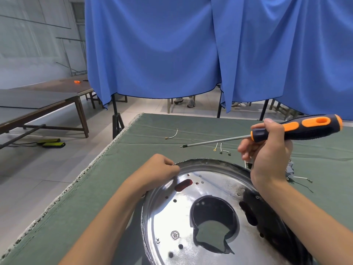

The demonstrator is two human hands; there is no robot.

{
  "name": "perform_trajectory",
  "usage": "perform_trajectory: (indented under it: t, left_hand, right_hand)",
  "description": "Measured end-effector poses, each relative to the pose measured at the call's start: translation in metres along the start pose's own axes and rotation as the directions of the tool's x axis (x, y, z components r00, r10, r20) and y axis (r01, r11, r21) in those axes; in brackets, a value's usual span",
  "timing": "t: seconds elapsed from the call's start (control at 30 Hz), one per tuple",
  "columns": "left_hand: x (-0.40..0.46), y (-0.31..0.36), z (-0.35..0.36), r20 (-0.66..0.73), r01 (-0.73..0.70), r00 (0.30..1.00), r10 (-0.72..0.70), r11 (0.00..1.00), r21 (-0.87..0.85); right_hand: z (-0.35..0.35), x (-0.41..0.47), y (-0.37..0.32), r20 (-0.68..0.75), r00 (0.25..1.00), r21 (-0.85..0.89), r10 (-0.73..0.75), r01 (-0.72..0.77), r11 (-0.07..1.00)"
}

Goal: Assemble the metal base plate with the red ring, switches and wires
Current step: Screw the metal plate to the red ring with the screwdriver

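Note:
A round shiny metal base plate (191,217) with a large centre hole lies on the green cloth in front of me. Red shows through an oval slot (183,184) near its far left edge. My left hand (162,169) grips the plate's far left rim with curled fingers. My right hand (267,155) is raised above the plate's right side and holds an orange and black screwdriver (298,131), its shaft pointing left. A grey switch (291,169) is partly hidden behind that hand. Short white wires (221,148) lie beyond the plate.
The table (114,178) is covered in green cloth, its left edge frayed. A single curved wire (172,135) lies farther back. Another wire with a terminal (303,179) rests at the right. Blue curtains (172,54) hang behind the table. Wooden tables (47,104) stand at the left.

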State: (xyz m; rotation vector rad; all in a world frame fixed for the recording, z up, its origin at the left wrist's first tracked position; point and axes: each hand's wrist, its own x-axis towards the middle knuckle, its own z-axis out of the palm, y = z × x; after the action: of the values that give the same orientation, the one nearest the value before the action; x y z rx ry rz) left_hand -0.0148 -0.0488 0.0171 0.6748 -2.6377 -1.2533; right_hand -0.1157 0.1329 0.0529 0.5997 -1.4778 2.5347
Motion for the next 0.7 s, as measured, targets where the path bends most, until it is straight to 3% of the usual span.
perform_trajectory:
  t: [0.23, 0.7]
  left_hand:
    - [0.0041, 0.0001, -0.0014, 0.071, 0.026, 0.997, -0.024, 0.999, -0.025]
    - [0.0046, 0.0013, -0.0035, 0.069, 0.096, 0.993, -0.092, 0.994, -0.060]
  right_hand:
    - [0.0026, -0.0050, -0.0031, 0.026, 0.999, 0.002, -0.034, 0.034, 0.999]
    - [0.0065, -0.0010, -0.0081, 0.016, 0.993, 0.002, -0.117, 0.117, 0.993]
